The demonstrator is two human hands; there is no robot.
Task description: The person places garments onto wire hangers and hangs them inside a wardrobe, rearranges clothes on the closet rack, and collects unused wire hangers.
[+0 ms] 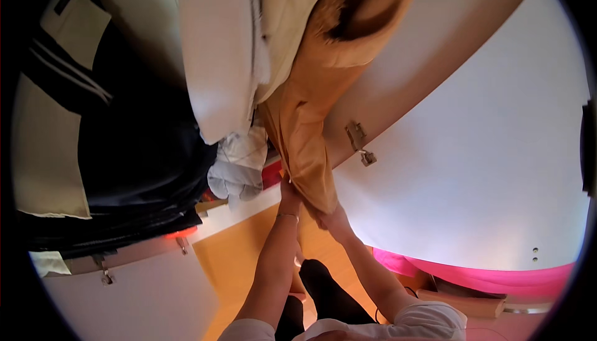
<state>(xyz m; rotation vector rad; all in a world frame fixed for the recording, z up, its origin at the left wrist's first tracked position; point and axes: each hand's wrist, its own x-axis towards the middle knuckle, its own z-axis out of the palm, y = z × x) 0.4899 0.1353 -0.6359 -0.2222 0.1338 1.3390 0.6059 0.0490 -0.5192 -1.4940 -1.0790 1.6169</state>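
Note:
A tan-orange garment point(308, 145) hangs down from the top of the view among other clothes. At its lower end, my left hand point(290, 191) grips the left edge of the cloth, with a thin bracelet on the wrist. Lower and to the right, my right hand point(332, 222) is closed on the bottom of the same garment, its fingertips partly hidden by fabric. Left of the garment hang a pale coat point(219, 51) and a light grey quilted piece point(238, 163).
Black clothing point(144, 154) with cream panels fills the left side. An open white cabinet door point(457, 154) with a metal hinge point(361, 142) stands at right, another white door point(140, 294) at lower left. Pink fabric point(466, 278) lies beyond the right door, above an orange-brown floor point(238, 252).

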